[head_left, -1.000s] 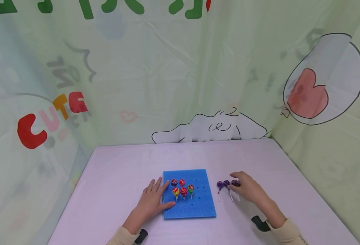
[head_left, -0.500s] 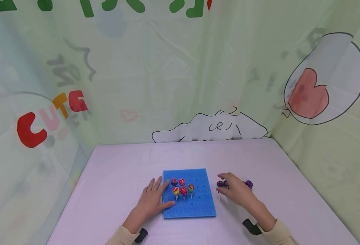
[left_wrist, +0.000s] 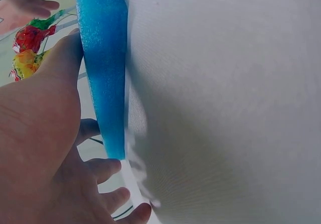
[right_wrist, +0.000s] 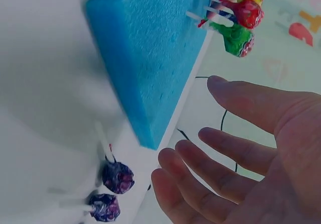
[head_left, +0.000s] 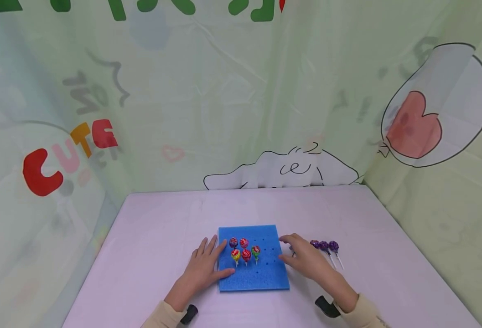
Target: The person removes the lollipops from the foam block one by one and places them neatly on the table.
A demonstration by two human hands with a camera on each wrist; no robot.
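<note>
While the left hand point(head_left: 203, 269) stays spread at the left side of the blue foam board point(head_left: 251, 283), thumb on its face, the right hand point(head_left: 304, 260) has moved across toward the table's left edge, from over the purple-wrapped lollipops point(head_left: 324, 245) to beside the board's right edge. Its thumb and fingers are parted and curved with nothing seen between them, so nothing appears to have been carried over; whether the tips touch the board, I cannot tell.

That shift uncovers three heads toward the right edge of the table point(head_left: 175, 218), lying close side by side, sticks pointing toward the near side. A bit of another shows behind the right fingers, which block any full count. The set-in lollipops look undisturbed: a dark one point(head_left: 233, 242) and a pink one point(head_left: 244, 243) nearer the table's back edge, then a yellow one point(head_left: 235, 254), a red one point(head_left: 246, 254) and a green one point(head_left: 256, 250). Small holes point(head_left: 267, 263) to their right remain unfilled, so the work looks only partly done.

Behind the table's back edge hangs a printed cloth point(head_left: 208, 114).
</note>
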